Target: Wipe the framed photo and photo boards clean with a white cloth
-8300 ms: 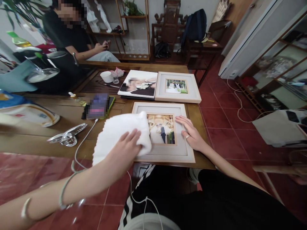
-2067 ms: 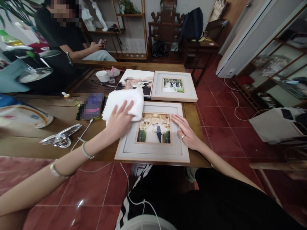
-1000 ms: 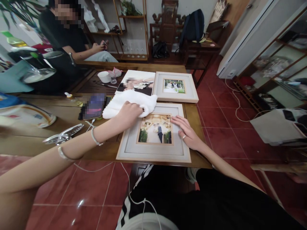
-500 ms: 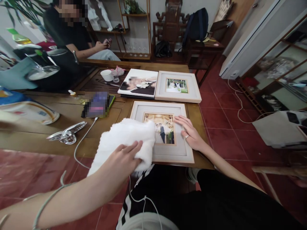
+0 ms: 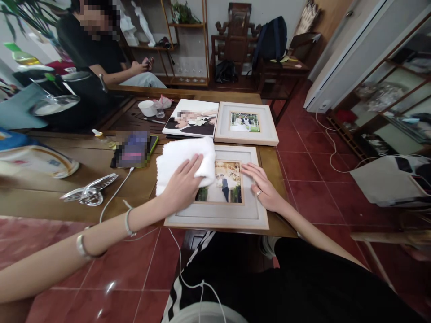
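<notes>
A framed photo in a pale wood picture frame (image 5: 218, 220) lies flat near the table's front edge. My left hand (image 5: 182, 183) presses a folded white towel (image 5: 178, 154) onto the frame's upper left part, thumb side hidden beneath the hand. The towel covers the frame's left corner and part of the picture. On the frame's right side rests my right hand (image 5: 264, 186), fingers extended over the glass or mat, a ring on one finger. Just behind stand a second framed photo (image 5: 245, 137) and a white-edged photo panel (image 5: 193, 119), side by side.
Left on the wooden table (image 5: 134, 197) lie a phone (image 5: 134, 150) with a white cable, a shiny metal ornament (image 5: 89, 190) and a blue-white package (image 5: 37, 157). A white cup (image 5: 147, 108) stands farther back. Across the table sits a person (image 5: 90, 54) holding a phone.
My left hand and the towel have moved up, away from me, over the frame; its lower left corner now shows. My right hand keeps its place on the frame. The view has shifted slightly.
</notes>
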Available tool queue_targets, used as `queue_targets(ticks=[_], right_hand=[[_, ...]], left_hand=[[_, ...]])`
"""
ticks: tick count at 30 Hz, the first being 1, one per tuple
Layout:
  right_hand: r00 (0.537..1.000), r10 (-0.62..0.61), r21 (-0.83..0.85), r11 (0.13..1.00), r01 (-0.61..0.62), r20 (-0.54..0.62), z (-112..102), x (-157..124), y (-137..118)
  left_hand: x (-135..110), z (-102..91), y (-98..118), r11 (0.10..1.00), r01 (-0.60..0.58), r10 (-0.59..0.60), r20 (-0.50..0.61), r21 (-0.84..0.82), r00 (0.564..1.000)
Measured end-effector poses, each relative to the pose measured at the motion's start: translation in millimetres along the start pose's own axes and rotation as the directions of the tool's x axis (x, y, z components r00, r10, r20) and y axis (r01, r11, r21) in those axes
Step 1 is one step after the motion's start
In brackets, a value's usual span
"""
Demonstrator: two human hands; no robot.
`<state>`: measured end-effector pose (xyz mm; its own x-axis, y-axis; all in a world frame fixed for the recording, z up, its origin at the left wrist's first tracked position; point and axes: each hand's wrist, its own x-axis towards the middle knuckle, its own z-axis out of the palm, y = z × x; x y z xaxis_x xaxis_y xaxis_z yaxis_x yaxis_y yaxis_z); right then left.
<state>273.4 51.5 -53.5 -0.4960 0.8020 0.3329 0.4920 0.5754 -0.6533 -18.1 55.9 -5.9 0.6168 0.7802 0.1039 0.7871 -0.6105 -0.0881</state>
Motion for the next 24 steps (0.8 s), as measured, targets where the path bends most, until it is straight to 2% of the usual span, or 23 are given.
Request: queue_targets(ticks=[4, 8, 12, 19, 22, 24], right_hand=[[1.0, -0.002, 0.005, 1.0, 0.002, -0.007, 0, 0, 0], [1.0, 0.012, 0.008, 1.0, -0.012, -0.008, 0, 0, -1], [1.0, 0.012, 0.017, 1.0, -0.012, -0.023, 1, 0, 0], [0.999, 0.009, 0.012, 1.0, -0.009, -0.034, 2, 0, 2], [0.999, 0.001, 0.005, 1.0, 0.0, -0.039, 2, 0, 3], [0.999, -0.001, -0.001, 1.0, 0.001, -0.043, 2, 0, 3]], left_hand=[[34, 7.1, -24, 1.0, 0.006, -0.005, -0.059, 0.007, 0.998], [38, 5.0, -26, 0.999, -0.05, 0.05, -0.031, -0.004, 0.998], [9, -6.0, -2, 0.995, -0.09, 0.093, 0.071, -0.042, 0.993], [-58, -40.4, 42, 0.943, -0.179, 0.23, 0.162, -0.282, 0.96], [-68, -45.5, 56, 0.912, -0.207, 0.274, 0.152, -0.355, 0.95], [-64, -41.4, 63, 0.912, -0.203, 0.268, 0.143, -0.356, 0.953]])
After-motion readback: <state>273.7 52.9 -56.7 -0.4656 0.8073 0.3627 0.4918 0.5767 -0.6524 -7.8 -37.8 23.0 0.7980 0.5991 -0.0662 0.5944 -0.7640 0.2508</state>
